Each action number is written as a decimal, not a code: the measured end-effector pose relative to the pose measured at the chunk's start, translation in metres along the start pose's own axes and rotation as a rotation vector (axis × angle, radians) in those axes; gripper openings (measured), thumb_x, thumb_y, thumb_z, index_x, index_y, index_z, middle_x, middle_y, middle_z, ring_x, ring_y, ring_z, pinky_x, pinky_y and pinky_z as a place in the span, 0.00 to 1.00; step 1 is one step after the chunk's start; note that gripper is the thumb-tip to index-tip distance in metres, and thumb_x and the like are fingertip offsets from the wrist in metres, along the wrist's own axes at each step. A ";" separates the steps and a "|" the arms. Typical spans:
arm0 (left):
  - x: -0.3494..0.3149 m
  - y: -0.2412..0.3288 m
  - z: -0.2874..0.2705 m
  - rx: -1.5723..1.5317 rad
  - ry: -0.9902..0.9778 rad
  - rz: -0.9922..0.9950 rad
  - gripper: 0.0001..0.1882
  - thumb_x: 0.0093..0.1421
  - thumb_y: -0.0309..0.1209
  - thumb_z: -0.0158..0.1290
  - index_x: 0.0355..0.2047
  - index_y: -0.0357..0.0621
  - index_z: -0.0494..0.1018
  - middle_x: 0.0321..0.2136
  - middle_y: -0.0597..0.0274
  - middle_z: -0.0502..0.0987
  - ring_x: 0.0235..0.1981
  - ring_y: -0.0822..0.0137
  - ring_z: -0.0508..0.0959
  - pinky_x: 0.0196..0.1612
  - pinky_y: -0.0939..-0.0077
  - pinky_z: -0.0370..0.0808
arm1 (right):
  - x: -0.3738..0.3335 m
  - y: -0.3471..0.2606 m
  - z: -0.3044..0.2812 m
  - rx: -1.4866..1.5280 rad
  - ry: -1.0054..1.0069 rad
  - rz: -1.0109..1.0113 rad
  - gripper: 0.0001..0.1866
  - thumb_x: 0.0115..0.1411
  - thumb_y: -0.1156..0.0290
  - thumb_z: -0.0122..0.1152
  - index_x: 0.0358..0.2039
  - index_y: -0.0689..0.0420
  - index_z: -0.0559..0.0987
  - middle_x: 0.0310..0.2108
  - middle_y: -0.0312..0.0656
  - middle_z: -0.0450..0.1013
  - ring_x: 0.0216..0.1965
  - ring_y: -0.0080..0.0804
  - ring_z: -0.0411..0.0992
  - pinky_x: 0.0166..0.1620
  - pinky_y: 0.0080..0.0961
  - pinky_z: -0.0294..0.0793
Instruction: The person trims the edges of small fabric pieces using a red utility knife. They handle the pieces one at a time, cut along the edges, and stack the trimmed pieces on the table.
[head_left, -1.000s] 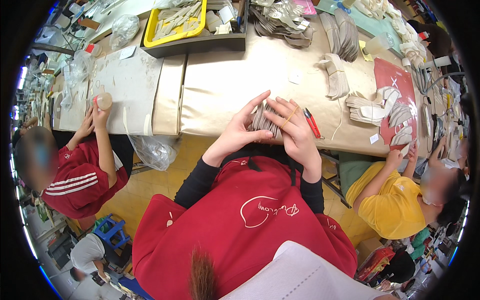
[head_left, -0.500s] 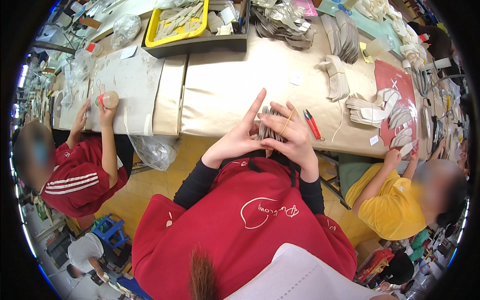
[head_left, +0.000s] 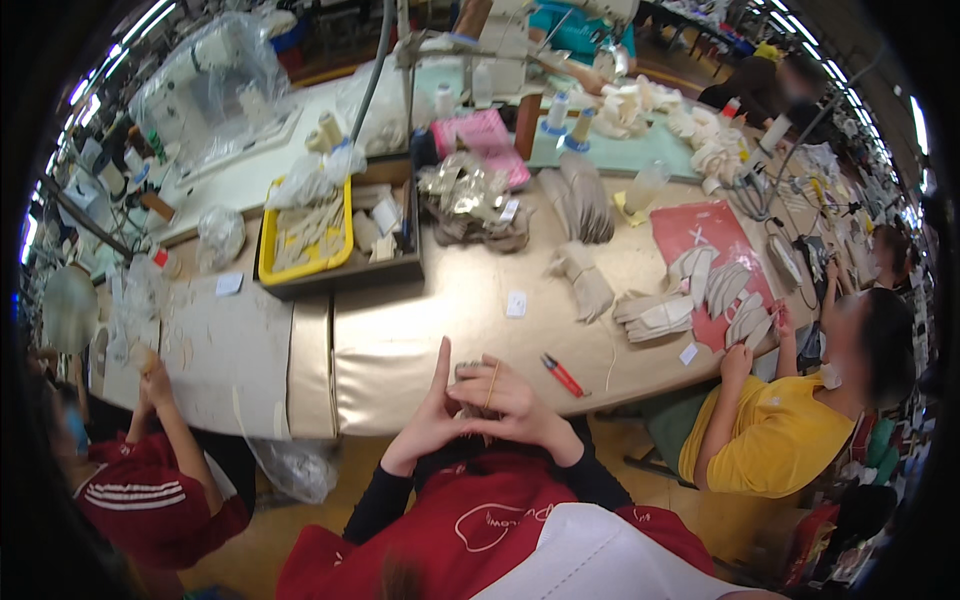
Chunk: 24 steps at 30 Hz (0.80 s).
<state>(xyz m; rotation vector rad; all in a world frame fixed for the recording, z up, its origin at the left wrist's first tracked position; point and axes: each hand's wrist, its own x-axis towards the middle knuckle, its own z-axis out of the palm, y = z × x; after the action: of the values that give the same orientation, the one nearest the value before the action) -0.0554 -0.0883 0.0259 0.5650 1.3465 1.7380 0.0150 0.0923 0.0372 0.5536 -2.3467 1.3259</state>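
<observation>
Just off the table's near edge, my left hand (head_left: 430, 418) and my right hand (head_left: 515, 405) come together around a small stack of thin grey pieces (head_left: 466, 371). Only the stack's top edge shows; the rest is hidden behind my fingers. The left index finger points straight up along one side, while the fingers of the right hand fold over the front. A tan rubber band (head_left: 493, 382) is looped round fingers of the right hand. To the right of my hands, red-handled snips (head_left: 563, 376) lie on the table.
A black tray (head_left: 345, 283) with a yellow tray (head_left: 349, 225) of grey pieces stands ahead. Bundles of grey strips (head_left: 582, 280) lie right of it, near a red sheet (head_left: 690, 230). Co-workers sit at both sides, one in a yellow shirt (head_left: 770, 430), one in a red shirt (head_left: 165, 500).
The view has tilted up, showing more of the table's far side. My hands still hold the stack, and the right fingers now cover more of it.
</observation>
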 end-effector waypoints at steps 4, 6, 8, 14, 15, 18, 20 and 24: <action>0.004 0.001 0.002 0.050 0.001 0.094 0.73 0.48 0.15 0.68 0.72 0.66 0.20 0.60 0.48 0.66 0.58 0.59 0.71 0.56 0.65 0.75 | 0.004 0.004 0.003 0.081 0.071 -0.087 0.16 0.54 0.72 0.70 0.45 0.59 0.83 0.46 0.40 0.79 0.53 0.41 0.74 0.61 0.43 0.68; 0.008 0.002 0.005 0.084 -0.020 0.130 0.72 0.49 0.14 0.67 0.72 0.65 0.20 0.61 0.48 0.63 0.60 0.59 0.69 0.57 0.65 0.74 | 0.007 0.006 0.003 0.080 0.093 -0.098 0.15 0.54 0.73 0.70 0.44 0.59 0.83 0.45 0.41 0.79 0.52 0.41 0.75 0.59 0.42 0.69; 0.011 0.001 0.008 0.070 -0.057 0.136 0.69 0.51 0.14 0.64 0.72 0.63 0.21 0.64 0.48 0.59 0.61 0.60 0.67 0.58 0.65 0.72 | 0.009 0.004 0.003 0.026 0.152 -0.129 0.15 0.53 0.75 0.70 0.43 0.60 0.83 0.43 0.41 0.79 0.50 0.41 0.75 0.58 0.43 0.70; 0.015 -0.007 0.009 -0.118 0.021 0.180 0.63 0.53 0.13 0.61 0.73 0.61 0.26 0.59 0.49 0.65 0.56 0.62 0.72 0.54 0.68 0.74 | 0.008 0.003 -0.015 0.018 -0.028 -0.034 0.20 0.58 0.68 0.66 0.52 0.57 0.80 0.52 0.44 0.76 0.59 0.43 0.69 0.66 0.45 0.60; 0.016 -0.007 0.006 -0.109 0.013 0.155 0.62 0.54 0.14 0.61 0.74 0.60 0.27 0.57 0.50 0.66 0.54 0.63 0.74 0.53 0.68 0.75 | 0.008 0.005 -0.016 -0.020 -0.043 -0.022 0.21 0.58 0.68 0.66 0.52 0.56 0.80 0.52 0.43 0.76 0.59 0.43 0.69 0.66 0.46 0.60; 0.017 -0.007 0.002 -0.031 -0.034 0.144 0.59 0.56 0.14 0.59 0.74 0.58 0.28 0.51 0.53 0.71 0.48 0.68 0.77 0.48 0.72 0.77 | 0.006 0.009 -0.017 -0.085 -0.027 -0.031 0.22 0.58 0.66 0.67 0.53 0.55 0.80 0.52 0.42 0.76 0.59 0.43 0.69 0.66 0.45 0.61; 0.017 -0.008 0.003 -0.002 -0.074 0.169 0.59 0.56 0.14 0.58 0.74 0.58 0.28 0.51 0.54 0.72 0.48 0.68 0.76 0.48 0.72 0.77 | 0.003 0.012 -0.018 -0.098 -0.020 -0.067 0.21 0.58 0.65 0.67 0.52 0.55 0.80 0.50 0.43 0.77 0.57 0.43 0.70 0.65 0.44 0.63; 0.017 -0.009 0.008 0.011 -0.023 0.196 0.62 0.56 0.16 0.60 0.73 0.59 0.25 0.56 0.52 0.68 0.52 0.65 0.75 0.50 0.71 0.76 | 0.001 0.016 -0.020 -0.114 -0.059 -0.063 0.21 0.58 0.63 0.69 0.52 0.53 0.81 0.53 0.37 0.77 0.60 0.37 0.70 0.66 0.45 0.61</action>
<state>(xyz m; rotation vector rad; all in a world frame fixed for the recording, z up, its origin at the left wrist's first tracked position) -0.0555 -0.0697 0.0178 0.7420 1.3214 1.8760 0.0087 0.1168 0.0360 0.6341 -2.4130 1.1546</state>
